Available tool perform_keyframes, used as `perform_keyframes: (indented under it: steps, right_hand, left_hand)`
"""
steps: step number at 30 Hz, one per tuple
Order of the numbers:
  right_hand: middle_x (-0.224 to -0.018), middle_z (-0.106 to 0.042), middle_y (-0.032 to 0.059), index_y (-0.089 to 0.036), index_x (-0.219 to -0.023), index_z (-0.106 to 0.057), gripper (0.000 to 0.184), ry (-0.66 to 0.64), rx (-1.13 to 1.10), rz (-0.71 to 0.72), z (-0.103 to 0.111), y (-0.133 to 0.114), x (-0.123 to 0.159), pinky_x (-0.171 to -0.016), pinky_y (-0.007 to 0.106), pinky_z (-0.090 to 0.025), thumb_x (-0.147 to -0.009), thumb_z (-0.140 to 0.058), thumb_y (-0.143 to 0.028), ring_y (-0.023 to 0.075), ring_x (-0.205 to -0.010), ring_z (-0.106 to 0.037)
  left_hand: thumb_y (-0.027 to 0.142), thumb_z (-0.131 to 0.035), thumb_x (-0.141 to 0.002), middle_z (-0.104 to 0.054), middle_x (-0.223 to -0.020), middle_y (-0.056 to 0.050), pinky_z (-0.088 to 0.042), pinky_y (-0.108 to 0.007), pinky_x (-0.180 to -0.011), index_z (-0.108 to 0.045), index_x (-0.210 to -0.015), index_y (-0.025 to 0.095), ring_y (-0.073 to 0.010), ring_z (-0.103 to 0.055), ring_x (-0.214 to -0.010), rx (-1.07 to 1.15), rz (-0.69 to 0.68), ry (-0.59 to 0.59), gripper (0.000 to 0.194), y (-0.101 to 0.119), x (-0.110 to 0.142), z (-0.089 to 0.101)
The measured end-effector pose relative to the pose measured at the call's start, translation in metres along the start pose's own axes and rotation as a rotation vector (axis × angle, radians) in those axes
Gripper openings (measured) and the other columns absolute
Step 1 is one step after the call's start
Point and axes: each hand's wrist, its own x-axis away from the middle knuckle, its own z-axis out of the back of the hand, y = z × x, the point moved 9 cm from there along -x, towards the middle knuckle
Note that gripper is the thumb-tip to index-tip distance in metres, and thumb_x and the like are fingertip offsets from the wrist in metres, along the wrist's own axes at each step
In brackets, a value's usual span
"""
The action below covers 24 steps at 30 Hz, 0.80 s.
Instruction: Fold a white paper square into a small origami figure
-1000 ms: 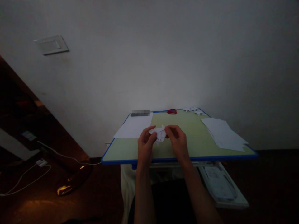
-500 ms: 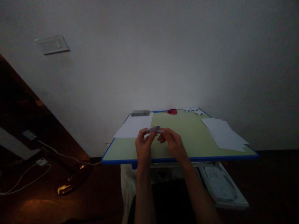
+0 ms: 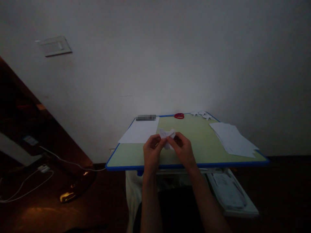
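Observation:
Between my two hands is a small folded piece of white paper (image 3: 167,133), held up over the near middle of the table. My left hand (image 3: 153,152) pinches its left side, thumb and fingers closed on it. From the other side my right hand (image 3: 182,149) grips the same paper, its thumb close to the left thumb at the centre. The paper's upper corners flare out above the thumbs, and a lower flap shows beneath them. Fingers cover part of its folds.
The green table (image 3: 194,139) has a blue edge. White sheets (image 3: 141,131) lie at left under a blurred dark object (image 3: 145,117). Red-handled scissors (image 3: 179,116) and several folded white paper pieces (image 3: 202,115) are at the back. More sheets (image 3: 232,139) lie right; an open drawer (image 3: 230,192) is below.
The folded paper has turned from nearly edge-on to showing its broader face. My hands have drawn together, thumbs now meeting at its middle.

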Motion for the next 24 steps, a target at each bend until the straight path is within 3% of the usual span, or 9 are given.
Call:
perform_keyframes:
  steps: [5, 14, 24]
  right_hand:
    - [-0.081, -0.071, 0.0009, -0.021, -0.086, -0.068, 0.022, 0.061, -0.022, 0.005, 0.0051, -0.0029, 0.0001, -0.070, 0.029, -0.052, -0.085, -0.074, -0.042, 0.0189, -0.076, -0.066]
    - [-0.077, -0.070, 0.0002, -0.022, -0.081, -0.067, 0.021, 0.105, -0.026, 0.012, 0.0096, -0.0050, -0.0001, -0.067, 0.029, -0.051, -0.084, -0.073, -0.041, 0.0181, -0.073, -0.064]
    - [-0.068, -0.061, -0.0025, -0.022, -0.073, -0.060, 0.025, 0.102, -0.023, -0.003, 0.0095, -0.0042, -0.0016, -0.060, 0.027, -0.045, -0.084, -0.071, -0.042, 0.0157, -0.066, -0.056]
  left_hand:
    - [0.029, -0.089, -0.073, -0.078, -0.102, -0.008, -0.056, -0.032, -0.084, -0.074, -0.102, 0.019, -0.0208, -0.072, -0.095, 0.011, 0.049, -0.115, 0.034, 0.0022, 0.0040, -0.0132]
    - [0.028, -0.089, -0.070, -0.072, -0.081, -0.002, -0.054, -0.032, -0.079, -0.073, -0.083, 0.017, -0.0172, -0.067, -0.079, -0.017, 0.042, -0.100, 0.024, 0.0042, 0.0048, -0.0116]
    - [0.027, -0.089, -0.071, -0.071, -0.082, -0.002, -0.054, -0.030, -0.080, -0.072, -0.084, 0.018, -0.0174, -0.067, -0.082, -0.031, 0.042, -0.108, 0.024, 0.0038, 0.0042, -0.0120]
